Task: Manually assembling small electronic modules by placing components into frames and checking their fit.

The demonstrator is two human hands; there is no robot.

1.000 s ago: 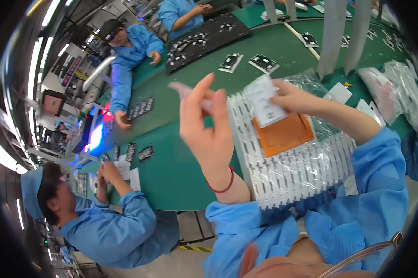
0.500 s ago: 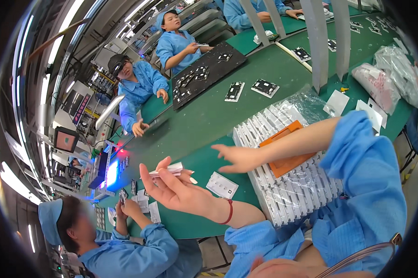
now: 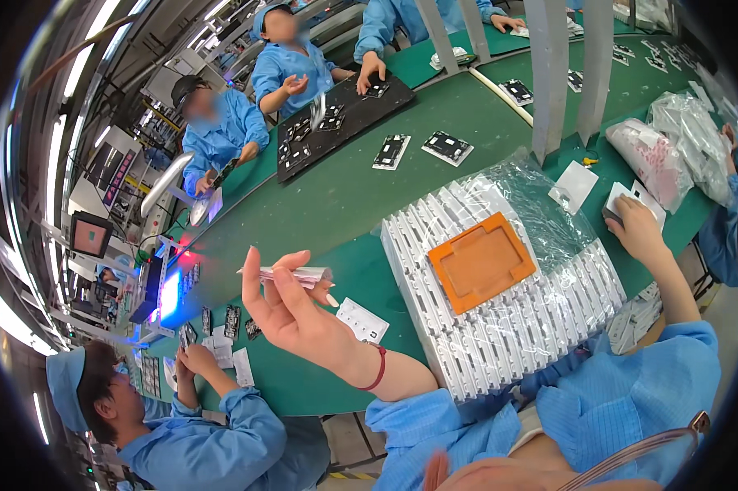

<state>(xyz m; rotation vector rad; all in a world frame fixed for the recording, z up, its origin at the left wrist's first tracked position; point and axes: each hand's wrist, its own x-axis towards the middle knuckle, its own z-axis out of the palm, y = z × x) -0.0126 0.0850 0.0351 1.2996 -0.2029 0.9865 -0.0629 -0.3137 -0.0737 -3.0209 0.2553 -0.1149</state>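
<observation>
My left hand [image 3: 299,319], with a red cord at its wrist, is raised over the green table [image 3: 336,217]. Its fingers close on a thin, curled, clear film strip [image 3: 310,274]. Below it, partly hidden, lies a white plate [image 3: 361,320] with small holes. At the right, my right hand [image 3: 637,231] grips the near edge of some white flat sheets [image 3: 649,204]. Between my arms sits a plastic-wrapped stack [image 3: 434,352] of rows of white slotted parts. An orange tray-like frame [image 3: 447,276] lies on top of it.
Grey metal posts [image 3: 551,82] rise beyond the stack, beside a white sheet [image 3: 574,186]. Clear plastic bags [image 3: 686,139] lie at the right. Two black-and-white panels [image 3: 448,147] and a black mat [image 3: 348,131] are farther off. Co-workers in blue [image 3: 213,430] sit around the table.
My right hand has moved from over the orange frame to the white sheets at the right, uncovering the frame. My left hand keeps holding the film strip. The view has shifted.
</observation>
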